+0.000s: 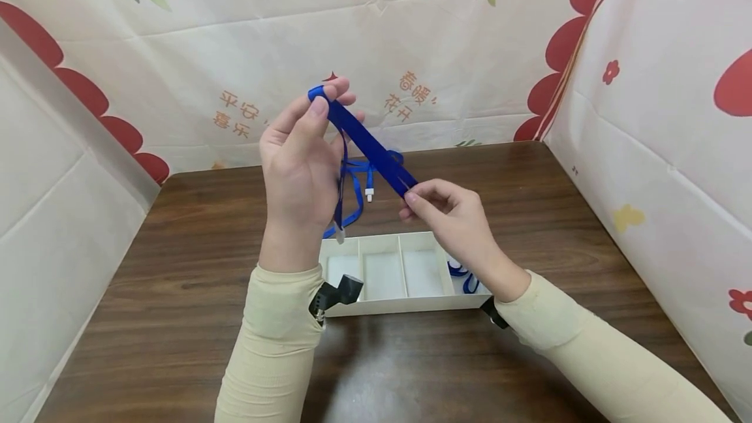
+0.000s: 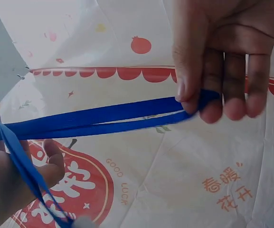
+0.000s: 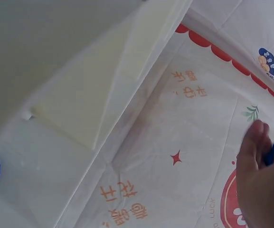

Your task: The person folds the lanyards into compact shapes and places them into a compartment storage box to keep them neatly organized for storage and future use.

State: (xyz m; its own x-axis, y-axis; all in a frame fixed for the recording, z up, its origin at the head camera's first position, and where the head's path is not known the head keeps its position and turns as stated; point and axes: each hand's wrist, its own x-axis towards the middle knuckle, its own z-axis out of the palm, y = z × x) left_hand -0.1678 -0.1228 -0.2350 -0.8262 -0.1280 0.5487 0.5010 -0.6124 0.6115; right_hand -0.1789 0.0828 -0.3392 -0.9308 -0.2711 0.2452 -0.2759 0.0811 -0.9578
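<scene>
A blue lanyard [image 1: 370, 145] is stretched slantwise between both hands above the table. My left hand [image 1: 302, 162] holds its upper end between thumb and fingers, palm turned toward me. From there a narrower length hangs down to a pale clip [image 1: 339, 235]. Lower and to the right, my right hand [image 1: 455, 217] pinches the other end with thumb and fingertips. The left wrist view shows the two strap layers of the lanyard [image 2: 103, 118] side by side, slightly parted near the right hand [image 2: 227, 52].
A white compartmented tray [image 1: 411, 306] stands on the brown wooden table [image 1: 194, 292]. Coiled blue lanyards [image 1: 470, 282] lie in its rightmost compartment, partly behind the right hand. Behind the tray lies another blue lanyard [image 1: 357, 204] with a white clip [image 1: 369, 195]. Printed cloth walls enclose the table.
</scene>
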